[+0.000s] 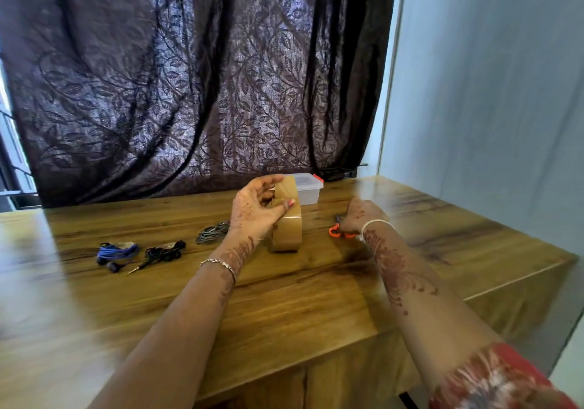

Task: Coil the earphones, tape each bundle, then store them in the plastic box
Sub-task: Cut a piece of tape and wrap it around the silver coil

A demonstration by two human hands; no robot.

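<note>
Wooden worktop (284, 307) is carrying six items. A blue earphone bundle (117, 250) is lying farthest left, earbuds toward the near side. A black earphone bundle (164, 252) is lying just beside it on the right, its jack plug pointing near-left. Both are showing a glossy strip across the coil. A grey earphone coil (212, 232) is sitting farther right and slightly farther back. A brown tape roll (289, 228) is standing on edge near the centre. Behind it, a clear plastic box (309, 191), lid on, is sitting near the far edge. Orange-handled scissors (334, 231) are lying right of the roll, partly hidden.
</note>
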